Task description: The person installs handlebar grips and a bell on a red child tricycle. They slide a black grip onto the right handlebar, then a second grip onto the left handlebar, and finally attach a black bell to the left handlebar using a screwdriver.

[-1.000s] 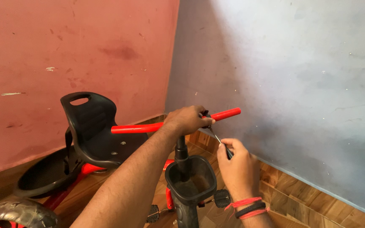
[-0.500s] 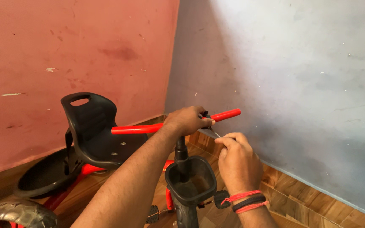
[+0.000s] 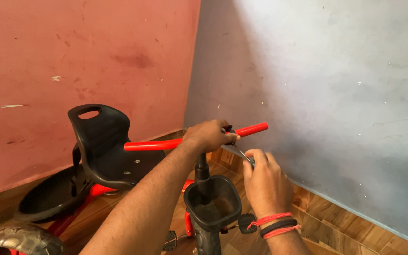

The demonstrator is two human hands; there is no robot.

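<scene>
A child's tricycle stands in the room corner with a black seat (image 3: 102, 141) and a red handlebar (image 3: 253, 129). My left hand (image 3: 209, 135) grips the middle of the handlebar, above the black steering stem (image 3: 201, 170). My right hand (image 3: 264, 182) is closed on a thin metal tool (image 3: 242, 154) whose tip points up at the handlebar clamp, just under my left hand. Red and black bands circle my right wrist.
A black front basket (image 3: 213, 205) sits on the stem below my hands, with a pedal (image 3: 247, 223) beside it. A black rear tray (image 3: 48, 198) and a wheel (image 3: 20, 241) lie at lower left. Pink wall at left, grey wall at right, wooden floor.
My right hand has shifted slightly up and left with the tool, closer to the handlebar clamp. My left hand has stayed on the handlebar.
</scene>
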